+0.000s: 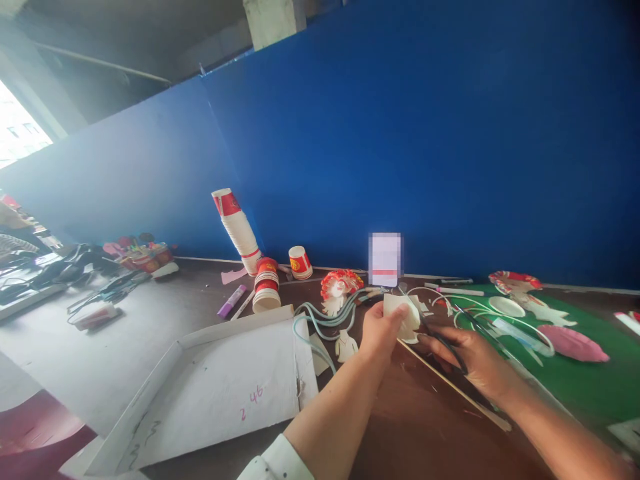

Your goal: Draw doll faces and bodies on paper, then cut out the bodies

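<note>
In the head view, my left hand pinches a white piece of paper with a curved edge, perhaps cut from a paper cup. Fingers of my right hand are in the dark handles of a pair of scissors, whose blades reach up beside the paper's right edge. Whether the blades touch it I cannot tell. A thin wooden stick slants along the brown table below both hands. White paper scraps and a red-and-white cut-out paper flower lie left of my left hand.
A white box lid lies at the left. Behind it stand a leaning stack of paper cups and one upturned cup. Pale cables loop nearby. To the right, a green mat bears a pink oval piece. A blue partition rises behind.
</note>
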Action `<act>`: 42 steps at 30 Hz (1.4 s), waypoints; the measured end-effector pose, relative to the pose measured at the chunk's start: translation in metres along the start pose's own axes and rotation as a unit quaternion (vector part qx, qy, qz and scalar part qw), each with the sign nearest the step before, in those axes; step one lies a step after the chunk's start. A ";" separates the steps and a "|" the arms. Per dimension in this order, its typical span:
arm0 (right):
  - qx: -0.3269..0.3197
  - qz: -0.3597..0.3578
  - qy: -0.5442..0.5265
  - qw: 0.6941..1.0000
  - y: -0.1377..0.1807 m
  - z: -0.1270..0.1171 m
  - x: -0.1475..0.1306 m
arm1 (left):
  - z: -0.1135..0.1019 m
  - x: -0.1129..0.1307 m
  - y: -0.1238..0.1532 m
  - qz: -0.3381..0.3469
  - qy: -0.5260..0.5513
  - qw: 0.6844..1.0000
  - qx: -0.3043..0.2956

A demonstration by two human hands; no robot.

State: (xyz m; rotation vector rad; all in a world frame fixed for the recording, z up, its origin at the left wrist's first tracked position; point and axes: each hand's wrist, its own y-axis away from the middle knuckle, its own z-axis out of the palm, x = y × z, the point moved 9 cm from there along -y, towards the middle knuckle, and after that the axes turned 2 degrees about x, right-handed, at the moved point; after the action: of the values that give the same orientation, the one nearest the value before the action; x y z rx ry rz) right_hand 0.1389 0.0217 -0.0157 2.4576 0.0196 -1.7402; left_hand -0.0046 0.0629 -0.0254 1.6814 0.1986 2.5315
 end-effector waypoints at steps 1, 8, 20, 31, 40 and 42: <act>0.001 0.000 0.004 1.000 0.000 0.001 -0.001 | -0.002 0.000 -0.001 0.008 -0.001 1.000 0.007; 0.010 -0.007 -0.021 1.000 0.002 0.007 -0.002 | -0.003 0.000 -0.003 0.019 0.000 1.000 0.018; -0.027 0.007 -0.019 0.999 0.005 0.006 -0.001 | 0.000 0.003 -0.001 -0.031 0.036 0.999 -0.008; -0.027 0.036 -0.048 0.998 0.003 0.004 0.007 | 0.002 0.003 -0.001 -0.045 0.035 0.998 -0.025; -0.001 0.012 -0.031 0.999 0.005 0.002 -0.004 | 0.003 0.004 0.002 -0.026 0.006 1.000 -0.013; 0.002 0.010 -0.031 0.999 0.005 0.002 -0.005 | 0.002 0.004 0.002 -0.023 -0.001 1.000 -0.008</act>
State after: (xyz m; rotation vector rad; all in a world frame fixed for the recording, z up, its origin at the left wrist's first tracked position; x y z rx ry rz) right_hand 0.1356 0.0169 -0.0112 2.3970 -0.0138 -1.8099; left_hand -0.0042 0.0615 -0.0206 1.6543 0.2123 2.4918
